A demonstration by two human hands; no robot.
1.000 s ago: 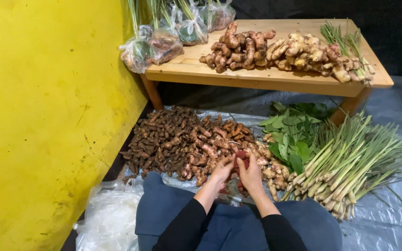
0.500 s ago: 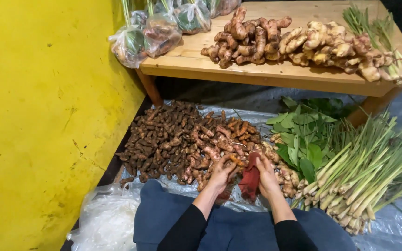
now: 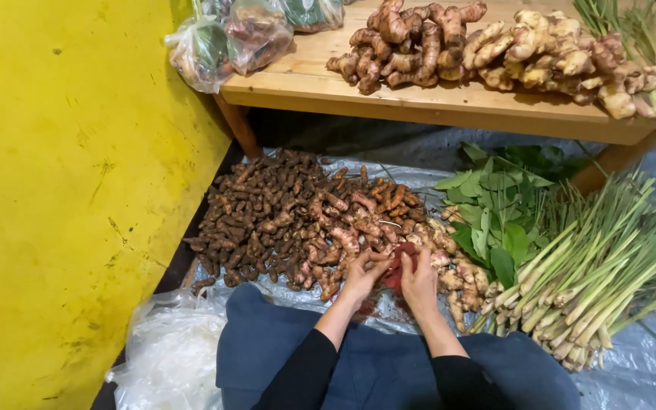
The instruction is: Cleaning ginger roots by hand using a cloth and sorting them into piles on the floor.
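My left hand (image 3: 361, 275) and right hand (image 3: 420, 281) both close around a red net bag (image 3: 399, 267), held just above the near edge of the brown root pile (image 3: 298, 220) on the plastic sheet (image 3: 419, 178). Lemongrass stalks (image 3: 601, 266) lie to my right.

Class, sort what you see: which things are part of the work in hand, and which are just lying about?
In use: left hand, right hand, red net bag, pile of brown roots.

Lying about: lemongrass, green leaves, ginger on wooden table, plastic bags.
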